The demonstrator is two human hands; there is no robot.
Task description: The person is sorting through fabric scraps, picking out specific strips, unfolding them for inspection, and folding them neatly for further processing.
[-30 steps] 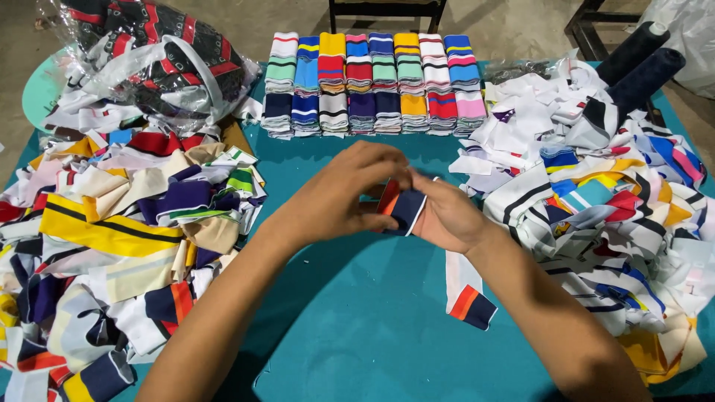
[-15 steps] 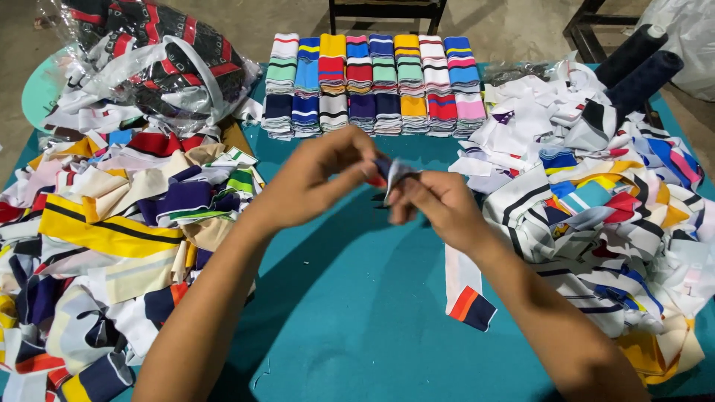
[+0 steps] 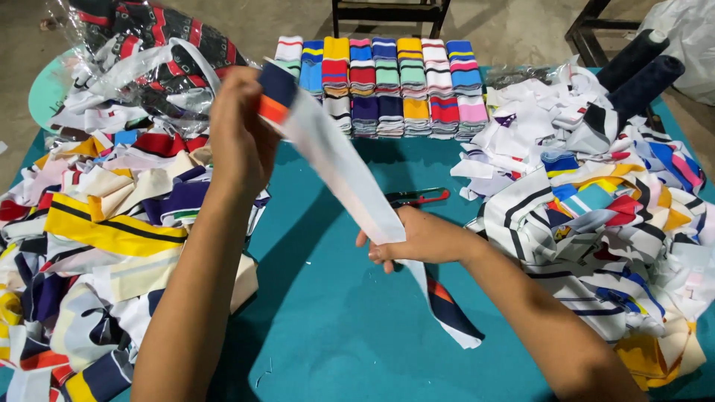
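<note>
A teal bench (image 3: 335, 335) carries heaps of knit strips. Above its middle a white strip (image 3: 342, 175) with navy and orange ends is stretched on a slant. The left hand (image 3: 240, 134) holds its upper end raised, fingers closed round it; the right hand (image 3: 417, 238) pinches it lower down, the tail (image 3: 447, 309) dropping to the bench. Red-handled scissors (image 3: 417, 197) lie just behind the right hand. Loose piles (image 3: 97, 223) flank both sides, and folded stacks (image 3: 383, 85) line the far edge.
</note>
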